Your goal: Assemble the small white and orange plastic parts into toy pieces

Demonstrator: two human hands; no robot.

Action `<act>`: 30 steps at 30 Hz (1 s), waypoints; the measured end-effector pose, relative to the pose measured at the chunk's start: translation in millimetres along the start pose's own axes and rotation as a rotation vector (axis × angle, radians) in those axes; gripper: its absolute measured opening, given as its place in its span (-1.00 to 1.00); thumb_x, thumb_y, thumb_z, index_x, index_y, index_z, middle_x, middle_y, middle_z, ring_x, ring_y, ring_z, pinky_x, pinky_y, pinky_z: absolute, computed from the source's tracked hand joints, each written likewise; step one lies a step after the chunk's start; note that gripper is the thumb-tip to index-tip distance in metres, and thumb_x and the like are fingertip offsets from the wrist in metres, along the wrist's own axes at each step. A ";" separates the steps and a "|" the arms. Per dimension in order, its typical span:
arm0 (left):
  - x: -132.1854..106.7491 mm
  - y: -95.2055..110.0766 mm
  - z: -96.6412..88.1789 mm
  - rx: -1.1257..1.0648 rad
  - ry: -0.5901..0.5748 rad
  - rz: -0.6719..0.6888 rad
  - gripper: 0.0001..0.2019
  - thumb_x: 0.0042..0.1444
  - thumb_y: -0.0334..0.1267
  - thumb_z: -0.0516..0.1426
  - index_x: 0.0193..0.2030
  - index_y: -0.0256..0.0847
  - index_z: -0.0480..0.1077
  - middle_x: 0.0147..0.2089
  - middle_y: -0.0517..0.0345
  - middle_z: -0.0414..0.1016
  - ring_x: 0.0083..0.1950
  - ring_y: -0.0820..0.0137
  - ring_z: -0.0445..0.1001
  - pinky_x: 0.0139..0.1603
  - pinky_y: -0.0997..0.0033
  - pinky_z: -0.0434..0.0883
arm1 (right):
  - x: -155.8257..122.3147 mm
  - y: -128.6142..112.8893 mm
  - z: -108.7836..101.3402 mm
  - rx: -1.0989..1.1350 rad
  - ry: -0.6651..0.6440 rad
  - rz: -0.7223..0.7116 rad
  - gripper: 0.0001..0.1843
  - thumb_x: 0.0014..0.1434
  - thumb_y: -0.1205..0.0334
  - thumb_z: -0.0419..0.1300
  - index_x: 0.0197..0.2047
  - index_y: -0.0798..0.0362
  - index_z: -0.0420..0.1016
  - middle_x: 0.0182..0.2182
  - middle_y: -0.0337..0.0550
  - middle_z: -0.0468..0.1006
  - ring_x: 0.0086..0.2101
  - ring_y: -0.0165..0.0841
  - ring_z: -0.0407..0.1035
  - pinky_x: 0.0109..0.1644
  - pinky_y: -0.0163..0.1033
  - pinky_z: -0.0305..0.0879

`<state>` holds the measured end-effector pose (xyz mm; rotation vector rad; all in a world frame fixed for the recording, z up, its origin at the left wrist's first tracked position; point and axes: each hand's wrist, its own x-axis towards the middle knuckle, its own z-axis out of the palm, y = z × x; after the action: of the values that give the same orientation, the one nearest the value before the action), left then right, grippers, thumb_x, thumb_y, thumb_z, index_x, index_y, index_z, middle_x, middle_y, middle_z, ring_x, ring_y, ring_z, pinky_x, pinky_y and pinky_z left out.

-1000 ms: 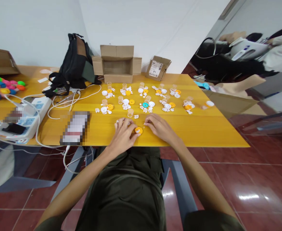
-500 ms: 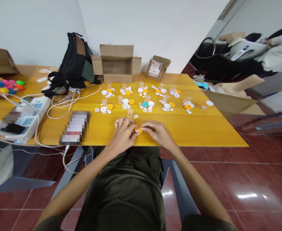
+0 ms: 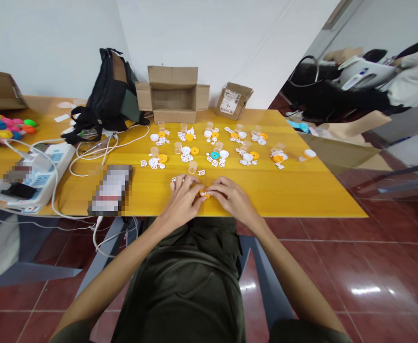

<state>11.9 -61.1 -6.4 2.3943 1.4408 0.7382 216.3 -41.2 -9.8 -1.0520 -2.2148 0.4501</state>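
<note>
Near the front edge of the table, my left hand [image 3: 183, 199] is closed with thumb and forefinger on a small round orange plastic cap [image 3: 204, 196]. Small white bits show inside the cap. My right hand [image 3: 233, 197] pinches a small white plastic piece [image 3: 208, 192] at the cap's right side; the fingertips hide most of it. Just beyond my hands stand a clear plastic cup [image 3: 192, 167] and a white openwork piece [image 3: 201, 173]. Another white piece [image 3: 174, 179] is partly hidden behind my left fingers.
Several groups of clear cups, caps and white pieces [image 3: 186, 150] lie across the table [image 3: 302, 190]. A phone [image 3: 111, 189], cables and a power strip [image 3: 44, 176] are at left. Behind are a backpack [image 3: 111, 90] and cardboard boxes [image 3: 173, 116]. A person [image 3: 412, 81] is at far right.
My right hand has shifted slightly left, its fingertips closer over the orange cap. The left hand has stayed in place.
</note>
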 end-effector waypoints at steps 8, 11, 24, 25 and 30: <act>-0.3 -0.2 0.9 0.011 0.005 0.011 -0.79 0.32 -0.26 0.16 0.05 -0.07 0.54 0.13 -0.06 0.42 0.21 0.04 0.21 0.17 0.01 0.25 | 0.9 -5.2 -7.4 -0.150 -0.036 -0.054 -0.73 0.44 0.26 0.08 -0.15 -0.08 0.64 -0.26 -0.07 0.52 -0.23 -0.19 0.47 -0.15 -0.12 0.46; -0.3 -0.1 0.4 0.016 0.001 0.009 -0.79 0.32 -0.26 0.16 0.05 -0.07 0.54 0.14 -0.06 0.42 0.21 0.04 0.20 0.17 -0.01 0.25 | 2.7 -7.2 -8.8 -0.171 -0.054 -0.079 -0.72 0.43 0.29 0.07 -0.15 -0.08 0.62 -0.27 -0.08 0.52 -0.23 -0.19 0.47 -0.14 -0.11 0.46; 0.8 -0.4 1.3 0.001 0.005 0.008 -0.79 0.31 -0.26 0.17 0.04 -0.06 0.55 0.14 -0.05 0.41 0.21 0.04 0.20 0.16 0.00 0.27 | 6.1 -7.2 -9.9 -0.222 -0.076 -0.114 -0.74 0.43 0.32 0.06 -0.15 -0.08 0.58 -0.30 -0.10 0.50 -0.24 -0.19 0.46 -0.15 -0.12 0.46; 0.7 -0.5 1.2 0.003 0.005 0.007 -0.79 0.31 -0.26 0.17 0.04 -0.06 0.55 0.14 -0.06 0.41 0.21 0.04 0.20 0.16 -0.01 0.27 | 6.3 -7.0 -9.9 -0.224 -0.076 -0.117 -0.74 0.44 0.32 0.06 -0.15 -0.08 0.58 -0.30 -0.10 0.50 -0.24 -0.19 0.46 -0.15 -0.12 0.46; 0.4 -1.0 1.6 0.004 0.001 0.004 -0.80 0.31 -0.26 0.16 0.03 -0.06 0.54 0.14 -0.05 0.42 0.21 0.04 0.21 0.17 -0.03 0.27 | 7.0 -7.1 -10.6 -0.230 -0.085 -0.124 -0.72 0.44 0.32 0.05 -0.16 -0.07 0.60 -0.31 -0.09 0.50 -0.24 -0.19 0.45 -0.16 -0.12 0.46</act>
<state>12.2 -60.3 -8.1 2.4004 1.4402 0.7384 216.1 -39.8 4.7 -1.0194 -2.4355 0.1923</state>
